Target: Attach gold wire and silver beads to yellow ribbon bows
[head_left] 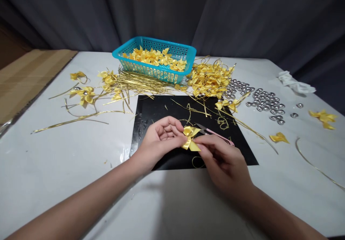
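Note:
A yellow satin ribbon bow [191, 143] is between my two hands, above a black mat [172, 159]. My left hand [161, 139] pinches its left side between thumb and fingers. The thumb and forefinger of my right hand [225, 159] are closed at the bow's right edge. Whether a thin wire is also between those fingers is too small to tell. Pink-handled scissors [219, 136] lie on the mat just behind my right hand, partly hidden by it. Bits of gold wire [188, 114] are scattered over the mat.
A turquoise basket [155, 69] of yellow ribbon pieces stands at the back. Gold wires [140, 83] lie before it, a heap of yellow flowers [210, 78] beside it. Silver beads [266, 101] and white ribbon [295, 83] are at right, cardboard [35, 74] at far left.

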A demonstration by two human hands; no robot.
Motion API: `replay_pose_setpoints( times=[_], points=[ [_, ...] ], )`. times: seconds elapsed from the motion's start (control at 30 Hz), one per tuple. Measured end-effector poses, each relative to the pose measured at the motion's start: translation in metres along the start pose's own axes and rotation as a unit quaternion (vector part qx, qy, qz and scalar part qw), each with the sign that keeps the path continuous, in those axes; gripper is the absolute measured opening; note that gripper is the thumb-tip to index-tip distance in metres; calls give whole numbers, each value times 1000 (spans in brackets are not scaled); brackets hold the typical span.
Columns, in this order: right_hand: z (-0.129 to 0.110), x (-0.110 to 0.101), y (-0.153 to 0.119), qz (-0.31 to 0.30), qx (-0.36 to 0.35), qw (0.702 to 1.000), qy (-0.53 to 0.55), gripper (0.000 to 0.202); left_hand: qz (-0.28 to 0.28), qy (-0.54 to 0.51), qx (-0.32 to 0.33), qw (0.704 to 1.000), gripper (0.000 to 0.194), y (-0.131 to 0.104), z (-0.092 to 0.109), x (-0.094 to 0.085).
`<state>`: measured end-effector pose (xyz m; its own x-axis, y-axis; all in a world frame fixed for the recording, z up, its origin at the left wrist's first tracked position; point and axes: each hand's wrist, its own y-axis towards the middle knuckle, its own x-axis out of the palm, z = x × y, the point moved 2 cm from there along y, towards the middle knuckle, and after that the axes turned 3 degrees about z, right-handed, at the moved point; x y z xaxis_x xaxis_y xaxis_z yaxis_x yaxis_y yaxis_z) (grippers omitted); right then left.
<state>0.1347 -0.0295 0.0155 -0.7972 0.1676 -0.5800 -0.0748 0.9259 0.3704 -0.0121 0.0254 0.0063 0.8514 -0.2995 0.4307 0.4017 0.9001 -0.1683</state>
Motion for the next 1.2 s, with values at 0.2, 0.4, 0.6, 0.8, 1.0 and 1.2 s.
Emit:
replay_pose_setpoints(
  times=[0.2,0.4,0.6,0.8,1.0,1.2],
  points=[
    [-4,-1,2,3,-23,1000,21,17,-42,-34,-22,998,21,1,-2,-1],
    [-1,-1,-1,19,55,998,38,11,-25,14,14,999,17,-2,0,1],
    [5,-4,0,-1,174,982,73,9,77,59,51,994,13,6,4,-12],
    [13,-16,26,55,137,986,71,11,27,37,2,999,9,8,7,-13],
    [21,0,33,-103,282,920,252,27,-34,139,36,989,8,3,8,-7],
    [20,4,22,-108,369,885,264,35,-25,262,112,958,6,-2,6,-2]
  ],
)
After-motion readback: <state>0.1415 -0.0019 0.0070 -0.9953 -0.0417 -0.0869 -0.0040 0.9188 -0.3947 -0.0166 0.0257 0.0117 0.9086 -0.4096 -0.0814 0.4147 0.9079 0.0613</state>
